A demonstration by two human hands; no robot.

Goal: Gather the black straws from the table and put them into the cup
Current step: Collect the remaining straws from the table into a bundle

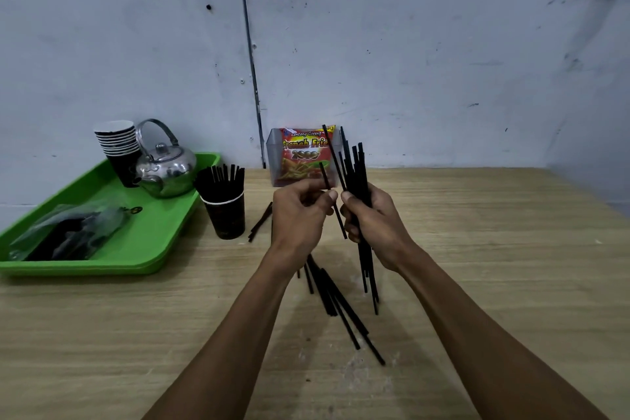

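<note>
Bundle (358, 177) of black straws upright in right hand (371, 225), fist closed round it, long axis near vertical. Single straw (335, 181) pinched by left hand (300, 215), leaning toward bundle. Cup (226, 215), already part filled, off to the left, nearer left hand. Loose straws (335, 303) flat on table (511, 283) beneath wrists, partly hidden; count unclear.

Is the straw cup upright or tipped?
Upright: the cup stands on its base on the table, black straws sticking up out of its rim.
</note>
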